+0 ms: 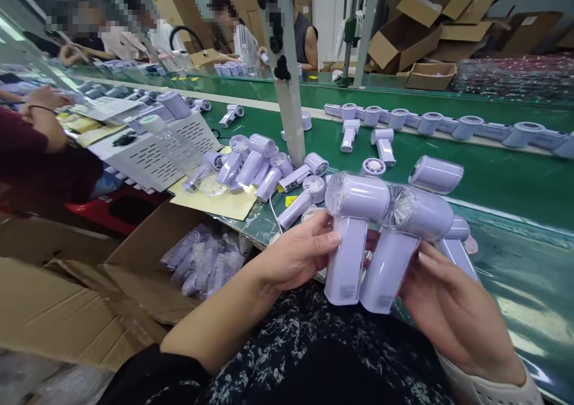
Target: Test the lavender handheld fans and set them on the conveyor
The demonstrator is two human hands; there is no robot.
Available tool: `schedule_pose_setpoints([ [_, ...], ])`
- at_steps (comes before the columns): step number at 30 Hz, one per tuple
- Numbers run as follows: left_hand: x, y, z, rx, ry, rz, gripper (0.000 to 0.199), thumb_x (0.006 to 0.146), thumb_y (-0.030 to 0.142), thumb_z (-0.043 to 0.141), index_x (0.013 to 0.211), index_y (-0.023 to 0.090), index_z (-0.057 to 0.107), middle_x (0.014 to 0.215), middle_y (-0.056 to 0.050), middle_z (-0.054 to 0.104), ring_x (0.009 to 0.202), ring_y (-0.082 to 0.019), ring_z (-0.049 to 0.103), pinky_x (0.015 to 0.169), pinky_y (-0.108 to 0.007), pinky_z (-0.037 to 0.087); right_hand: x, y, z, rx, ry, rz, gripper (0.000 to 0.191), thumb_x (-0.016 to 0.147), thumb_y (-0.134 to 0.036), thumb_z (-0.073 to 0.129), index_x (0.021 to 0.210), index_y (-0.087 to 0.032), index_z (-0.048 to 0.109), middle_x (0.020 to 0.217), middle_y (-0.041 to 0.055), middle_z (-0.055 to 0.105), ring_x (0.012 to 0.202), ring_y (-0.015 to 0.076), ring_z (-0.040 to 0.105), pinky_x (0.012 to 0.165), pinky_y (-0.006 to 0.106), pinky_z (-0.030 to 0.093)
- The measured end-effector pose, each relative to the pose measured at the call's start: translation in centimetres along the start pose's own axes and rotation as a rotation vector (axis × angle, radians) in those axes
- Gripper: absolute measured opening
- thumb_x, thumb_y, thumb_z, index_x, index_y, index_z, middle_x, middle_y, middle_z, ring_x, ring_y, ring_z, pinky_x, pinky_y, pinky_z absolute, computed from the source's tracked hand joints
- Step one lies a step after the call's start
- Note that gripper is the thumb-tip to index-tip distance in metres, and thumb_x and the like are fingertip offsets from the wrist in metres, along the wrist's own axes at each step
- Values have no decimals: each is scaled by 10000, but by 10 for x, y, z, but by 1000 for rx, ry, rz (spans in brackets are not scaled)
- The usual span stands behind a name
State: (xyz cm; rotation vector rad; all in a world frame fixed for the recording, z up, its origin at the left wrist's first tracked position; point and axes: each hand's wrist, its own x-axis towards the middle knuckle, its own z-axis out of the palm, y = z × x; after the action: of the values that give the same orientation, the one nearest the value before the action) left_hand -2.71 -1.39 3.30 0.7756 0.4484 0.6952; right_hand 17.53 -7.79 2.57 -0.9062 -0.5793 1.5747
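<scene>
My left hand (298,252) grips the handle of a lilac handheld fan (352,231), its round head up and to the left. My right hand (448,306) holds a second lilac fan (401,243) right beside the first, with a third fan's handle (455,246) partly hidden behind it. Both hands hover over my lap at the near edge of the green conveyor belt (502,183). Another fan (436,174) lies on the belt just beyond them.
A pile of lilac fans (262,166) lies around a metal post (287,76). A row of fans (466,127) lines the belt's far side. An open carton (134,273) with bagged parts (204,258) stands at my left. Other people work along the line.
</scene>
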Motion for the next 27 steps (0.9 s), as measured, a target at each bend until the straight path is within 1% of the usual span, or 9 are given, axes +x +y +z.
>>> schedule_pose_setpoints([
  [2, 10, -5, 0, -2, -18, 3, 510, 782, 274, 871, 1229, 166, 651, 1098, -117, 728, 1005, -242, 716, 927, -396, 598, -1, 0, 2, 93, 48, 34, 241, 904, -427, 675, 1020, -256, 797, 1034, 74, 776, 963, 240, 732, 811, 331, 646],
  [5, 23, -15, 3, -11, -44, -45, 563, 664, 273, 962, 1130, 146, 675, 908, -36, 689, 838, -173, 691, 833, -325, 610, -3, 0, 3, 136, 97, 25, 266, 883, -443, 659, 845, -203, 769, 817, 56, 711, 751, 186, 679, 714, 295, 628],
  [8, 28, -22, 7, 9, -14, -51, 514, 727, 432, 918, 1079, 138, 688, 936, -42, 696, 814, -153, 690, 782, -276, 601, -7, 0, 0, 108, 64, 2, 327, 869, -468, 657, 764, -165, 722, 743, 49, 654, 602, 139, 587, 570, 251, 559],
  [11, 26, -22, 10, 20, 15, -31, 407, 861, 501, 784, 1035, 141, 707, 1013, -74, 733, 868, -184, 719, 792, -298, 612, -10, 1, -5, 130, 52, -68, 334, 895, -495, 631, 864, -175, 721, 763, 55, 661, 608, 154, 591, 520, 254, 528],
  [14, 22, -19, 12, 21, -1, -37, 253, 932, 355, 733, 1095, 163, 707, 1086, -86, 765, 970, -229, 748, 844, -334, 613, -10, 1, -12, 141, 38, -152, 258, 919, -440, 607, 957, -209, 713, 776, 61, 684, 669, 193, 628, 519, 276, 546],
  [18, 17, -18, 10, 72, -1, 0, 372, 890, 205, 777, 1236, 190, 642, 1121, -80, 781, 1048, -233, 753, 913, -334, 597, -7, 3, -19, 118, 107, -189, 243, 941, -391, 599, 1087, -235, 715, 891, 75, 759, 753, 221, 711, 627, 328, 629],
  [20, 17, -20, 7, 121, 6, 31, 452, 853, 245, 827, 1245, 192, 608, 1060, -73, 793, 981, -230, 771, 847, -318, 609, -6, 5, -20, 106, 175, -194, 249, 966, -374, 584, 1141, -247, 708, 934, 73, 781, 781, 229, 743, 681, 352, 658],
  [23, 17, -22, 2, 172, -10, 24, 550, 774, 404, 891, 1164, 184, 570, 988, -86, 799, 909, -255, 785, 746, -316, 615, -4, 9, -17, 80, 259, -178, 250, 993, -335, 575, 1202, -268, 696, 933, 62, 801, 793, 221, 771, 699, 337, 671],
  [27, 17, -22, -3, 219, 8, -9, 660, 691, 540, 912, 1104, 186, 539, 955, -102, 792, 865, -260, 780, 704, -314, 602, 0, 15, -14, 67, 262, -181, 254, 978, -298, 590, 1196, -271, 718, 892, 48, 807, 752, 210, 777, 658, 304, 666],
])
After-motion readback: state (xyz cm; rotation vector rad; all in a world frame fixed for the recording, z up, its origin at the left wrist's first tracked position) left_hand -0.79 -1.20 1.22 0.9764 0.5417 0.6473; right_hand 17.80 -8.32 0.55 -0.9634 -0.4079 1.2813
